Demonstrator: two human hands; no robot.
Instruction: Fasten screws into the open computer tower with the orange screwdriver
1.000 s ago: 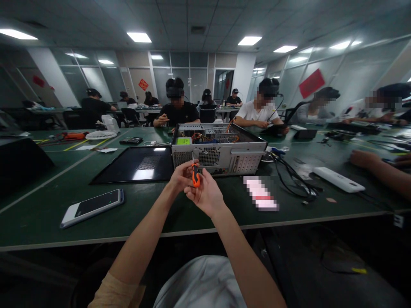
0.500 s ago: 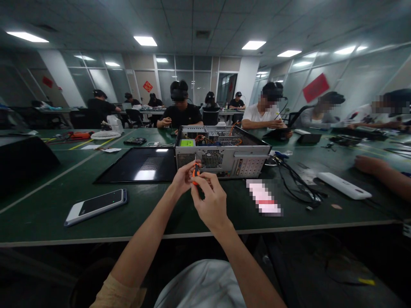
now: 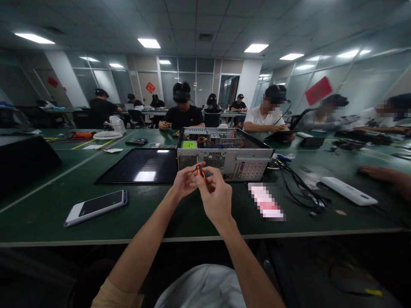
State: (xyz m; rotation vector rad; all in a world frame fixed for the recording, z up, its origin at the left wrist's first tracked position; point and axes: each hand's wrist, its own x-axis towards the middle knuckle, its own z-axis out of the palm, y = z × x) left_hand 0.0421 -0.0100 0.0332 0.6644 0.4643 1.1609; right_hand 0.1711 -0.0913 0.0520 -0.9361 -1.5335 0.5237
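Note:
An orange-and-black screwdriver [image 3: 201, 172] points up and away toward the rear of the computer case [image 3: 224, 160]. My right hand [image 3: 215, 194] grips its handle with bent fingers. Around the front of the handle and the shaft, the fingers of my left hand [image 3: 185, 182] are pinched. The case lies on its side with its top open, and wires and a green-labelled part [image 3: 189, 145] show inside. Whether the screwdriver tip touches the case's back panel, I cannot tell.
A black side panel [image 3: 138, 167] lies left of the case, with a phone-like device [image 3: 96, 207] nearer me. To the right are a blurred pink item [image 3: 266, 201], black cables [image 3: 298, 188] and a white bar-shaped device [image 3: 348, 191]. Several people sit across and beside me.
My right hand has turned around the handle and shifted slightly right, and the screwdriver now leans the other way. My left hand stays by the shaft. The view has tilted slightly.

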